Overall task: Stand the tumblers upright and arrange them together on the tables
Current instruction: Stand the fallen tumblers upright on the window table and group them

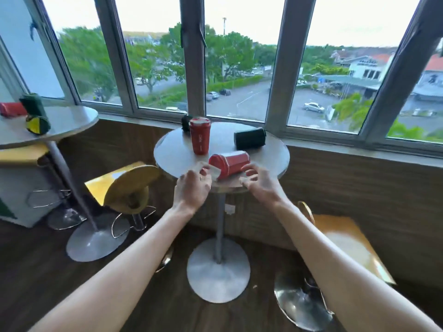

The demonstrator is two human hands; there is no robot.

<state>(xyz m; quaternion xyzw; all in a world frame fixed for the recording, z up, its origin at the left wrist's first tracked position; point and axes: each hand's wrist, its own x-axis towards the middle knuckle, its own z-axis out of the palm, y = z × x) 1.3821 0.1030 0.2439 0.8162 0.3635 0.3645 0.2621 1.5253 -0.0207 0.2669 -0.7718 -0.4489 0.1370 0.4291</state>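
Looking down at the round grey pedestal table, we see a red lidded tumbler standing upright near its middle, a second red tumbler lying on its side at the near edge, and a dark green tumbler lying toward the window side. What is inside them we cannot tell. Our left hand hovers at the fallen red tumbler's lid end, fingers loosely curled and gripping nothing. Our right hand spreads open beside its base, fingertips touching or nearly so.
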